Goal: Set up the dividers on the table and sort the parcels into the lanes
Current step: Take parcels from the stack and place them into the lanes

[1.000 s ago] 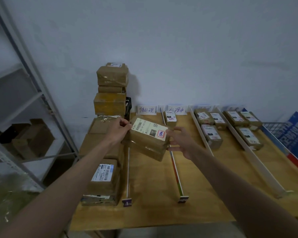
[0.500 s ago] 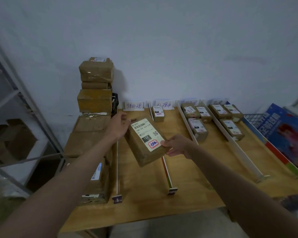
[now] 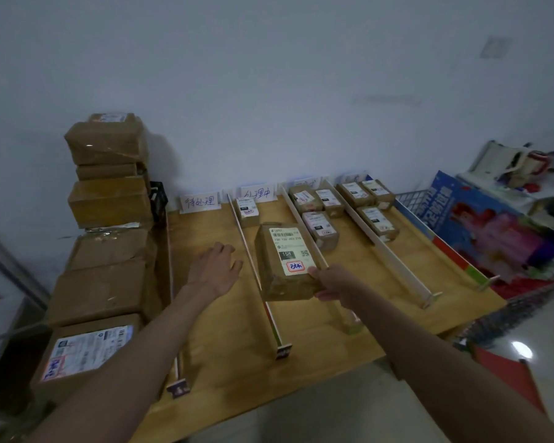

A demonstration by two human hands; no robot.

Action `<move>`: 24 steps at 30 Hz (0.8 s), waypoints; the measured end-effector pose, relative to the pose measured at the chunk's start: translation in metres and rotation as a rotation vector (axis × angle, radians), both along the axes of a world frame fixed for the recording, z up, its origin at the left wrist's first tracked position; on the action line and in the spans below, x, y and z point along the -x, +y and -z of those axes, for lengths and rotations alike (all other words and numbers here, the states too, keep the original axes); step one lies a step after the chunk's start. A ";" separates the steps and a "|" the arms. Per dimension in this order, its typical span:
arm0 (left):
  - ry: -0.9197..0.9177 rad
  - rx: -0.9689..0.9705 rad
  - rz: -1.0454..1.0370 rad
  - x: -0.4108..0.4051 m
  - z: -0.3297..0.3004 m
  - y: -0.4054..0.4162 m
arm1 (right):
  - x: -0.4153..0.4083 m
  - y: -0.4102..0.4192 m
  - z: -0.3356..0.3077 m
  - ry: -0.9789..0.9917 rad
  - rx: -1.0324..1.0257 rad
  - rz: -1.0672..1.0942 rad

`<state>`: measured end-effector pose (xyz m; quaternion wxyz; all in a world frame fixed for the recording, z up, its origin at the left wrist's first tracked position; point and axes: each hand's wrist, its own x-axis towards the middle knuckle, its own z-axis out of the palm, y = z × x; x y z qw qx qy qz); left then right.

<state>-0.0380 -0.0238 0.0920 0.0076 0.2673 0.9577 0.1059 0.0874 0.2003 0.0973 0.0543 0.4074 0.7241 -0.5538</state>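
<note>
Both forearms are bare from the near edge of the view up to the wrists, with no sleeve showing on either. The left hand [image 3: 214, 269] and the right hand [image 3: 332, 280] wear no gloves. No watch, ring or band shows on what is in view.

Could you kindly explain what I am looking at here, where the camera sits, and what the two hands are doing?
There is no machine: a person wears one camera on the head, looking down at their own arms. The right hand grips a brown parcel by its near end, above the wooden table. The left hand is open and holds nothing. White dividers split the table into lanes, with handwritten signs at the back. Small parcels already lie in some lanes; bigger boxes are stacked at the left.
</note>
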 end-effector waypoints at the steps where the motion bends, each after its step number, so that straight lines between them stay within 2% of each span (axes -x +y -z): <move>1: 0.002 0.016 0.014 -0.003 0.001 0.009 | -0.004 0.008 0.000 -0.007 -0.010 0.002; 9: -0.022 0.060 0.069 -0.024 0.013 0.101 | -0.025 0.103 0.014 0.000 -0.044 0.040; 17: -0.040 0.077 0.033 -0.048 0.032 0.209 | -0.047 0.223 0.036 0.044 -0.119 0.028; 24: -0.034 0.131 0.005 -0.058 0.043 0.275 | -0.049 0.299 0.052 -0.012 -0.175 0.022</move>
